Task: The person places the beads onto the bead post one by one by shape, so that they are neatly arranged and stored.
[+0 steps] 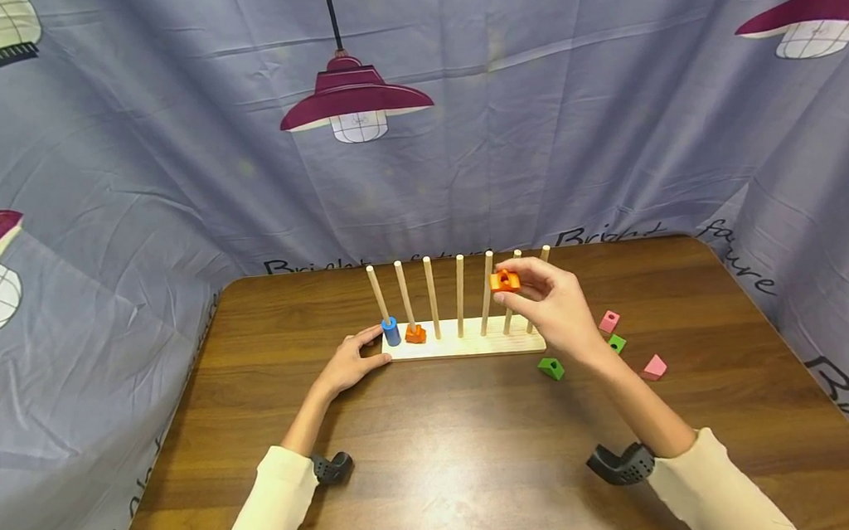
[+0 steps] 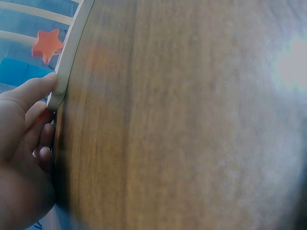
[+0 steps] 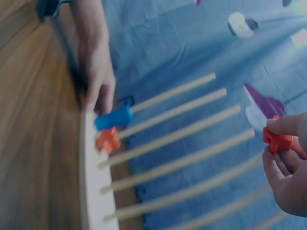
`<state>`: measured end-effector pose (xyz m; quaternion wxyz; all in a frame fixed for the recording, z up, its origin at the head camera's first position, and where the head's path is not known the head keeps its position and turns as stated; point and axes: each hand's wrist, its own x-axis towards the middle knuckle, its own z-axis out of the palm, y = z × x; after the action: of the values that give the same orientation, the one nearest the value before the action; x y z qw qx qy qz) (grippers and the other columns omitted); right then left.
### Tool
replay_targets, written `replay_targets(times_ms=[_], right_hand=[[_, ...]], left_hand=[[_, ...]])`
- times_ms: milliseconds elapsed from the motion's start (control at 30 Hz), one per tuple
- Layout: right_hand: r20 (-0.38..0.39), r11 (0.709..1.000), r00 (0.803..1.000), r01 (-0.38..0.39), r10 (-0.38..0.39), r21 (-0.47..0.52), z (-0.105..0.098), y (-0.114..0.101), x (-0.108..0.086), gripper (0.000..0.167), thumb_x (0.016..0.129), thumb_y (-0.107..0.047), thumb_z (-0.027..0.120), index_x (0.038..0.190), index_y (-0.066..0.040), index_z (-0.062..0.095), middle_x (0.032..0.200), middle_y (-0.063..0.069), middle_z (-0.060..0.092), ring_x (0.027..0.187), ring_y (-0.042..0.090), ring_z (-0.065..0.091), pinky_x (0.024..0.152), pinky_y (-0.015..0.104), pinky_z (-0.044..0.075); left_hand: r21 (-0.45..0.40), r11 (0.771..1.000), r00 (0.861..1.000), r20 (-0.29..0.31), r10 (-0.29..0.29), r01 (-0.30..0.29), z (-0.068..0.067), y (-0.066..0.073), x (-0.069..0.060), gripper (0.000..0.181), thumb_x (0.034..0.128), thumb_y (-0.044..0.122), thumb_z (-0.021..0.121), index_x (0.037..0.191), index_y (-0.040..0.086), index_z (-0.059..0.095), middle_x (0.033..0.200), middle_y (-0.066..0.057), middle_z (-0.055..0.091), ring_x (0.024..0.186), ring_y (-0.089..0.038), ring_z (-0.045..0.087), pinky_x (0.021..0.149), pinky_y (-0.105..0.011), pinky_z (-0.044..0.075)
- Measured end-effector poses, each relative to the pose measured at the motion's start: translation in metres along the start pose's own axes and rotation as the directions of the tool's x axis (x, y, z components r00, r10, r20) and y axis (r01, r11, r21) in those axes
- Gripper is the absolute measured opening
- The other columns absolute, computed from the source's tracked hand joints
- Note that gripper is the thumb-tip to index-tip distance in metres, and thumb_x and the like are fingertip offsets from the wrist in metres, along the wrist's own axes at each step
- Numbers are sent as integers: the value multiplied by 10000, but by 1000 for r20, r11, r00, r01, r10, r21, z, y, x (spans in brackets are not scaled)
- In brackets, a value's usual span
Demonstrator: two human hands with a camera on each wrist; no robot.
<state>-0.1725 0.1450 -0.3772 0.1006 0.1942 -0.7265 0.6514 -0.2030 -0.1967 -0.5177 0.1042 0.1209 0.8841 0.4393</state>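
My left hand (image 1: 346,364) (image 2: 21,139) grips the left end of a pale wooden base (image 1: 491,344) with several upright pegs, the thumb at its front edge. A blue cylinder (image 1: 391,332) (image 3: 114,118) sits low on the leftmost peg. Beside it, at the bottom of the second peg, is an orange star-shaped piece (image 1: 415,334) (image 2: 47,45). Raised near the tops of the right-hand pegs, my right hand (image 1: 558,308) (image 3: 290,163) pinches another orange piece (image 1: 505,281) (image 3: 278,140) between thumb and fingers, its hole visible in the head view.
Right of the base on the brown table (image 1: 425,464) lie a green piece (image 1: 551,368), another green one (image 1: 616,343), a pink piece (image 1: 609,321) and a second pink one (image 1: 655,367). A lamp-patterned curtain (image 1: 462,170) hangs behind the table.
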Motion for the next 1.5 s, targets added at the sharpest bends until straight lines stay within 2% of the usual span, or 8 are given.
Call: replay_targets(times_ms=[167,367,500,600,833,1133,1500], right_hand=[[27,996,997,64,-66,55,32,-12,21,344,825,146,730,1160,105,663,1090,207,676,966,146,671,882,294,531],[55,992,993,97,-102,82,67,-19,42,334,839,122,733,1164,88,666,1075,204,695,972,217,679,889,324,533],[42,993,993,114,-115,32,84,-18,51,308,861,66,741,1163,40,688,1069,177,707,981,259,679,891,338,532],[32,993,993,116,-115,-32,94,-15,55,307,870,27,748,1172,15,693,1079,141,711,989,242,674,888,340,528],[22,993,996,90,-89,-81,105,-10,62,312,869,-6,761,1173,-28,699,1072,95,714,956,207,663,867,429,520],[43,991,998,54,-49,-125,114,2,68,308,845,-15,788,1143,-8,707,1065,95,714,904,206,628,824,312,487],[0,995,1000,-12,13,-96,118,18,60,349,829,-28,807,1154,-12,681,1122,106,688,997,229,574,851,329,447]], left_hand=[[12,1000,1000,3,-10,10,-1,0,2,670,929,267,732,1496,37,458,1535,-147,420,1297,-354,406,1072,-568,320],[13,1000,1000,-10,-23,23,-1,1,2,666,919,270,743,1490,54,475,1522,-136,442,1295,-345,413,1075,-566,317],[11,999,1000,-1,-30,30,-1,2,1,668,928,273,733,1498,54,462,1518,-149,441,1302,-356,406,1069,-583,317],[12,999,999,0,-38,38,-1,3,0,671,929,282,729,1499,51,459,1519,-157,437,1317,-370,393,1074,-600,303],[21,999,999,-6,-42,43,-1,3,1,670,926,283,735,1492,46,467,1520,-163,434,1346,-388,373,1093,-604,276],[-7,999,999,-8,-33,33,0,2,1,657,921,263,735,1487,50,478,1505,-174,450,1358,-401,361,1100,-613,253],[22,1000,1000,-11,-19,20,-1,0,2,661,916,273,741,1483,51,484,1486,-162,479,1311,-379,404,1084,-594,290]])
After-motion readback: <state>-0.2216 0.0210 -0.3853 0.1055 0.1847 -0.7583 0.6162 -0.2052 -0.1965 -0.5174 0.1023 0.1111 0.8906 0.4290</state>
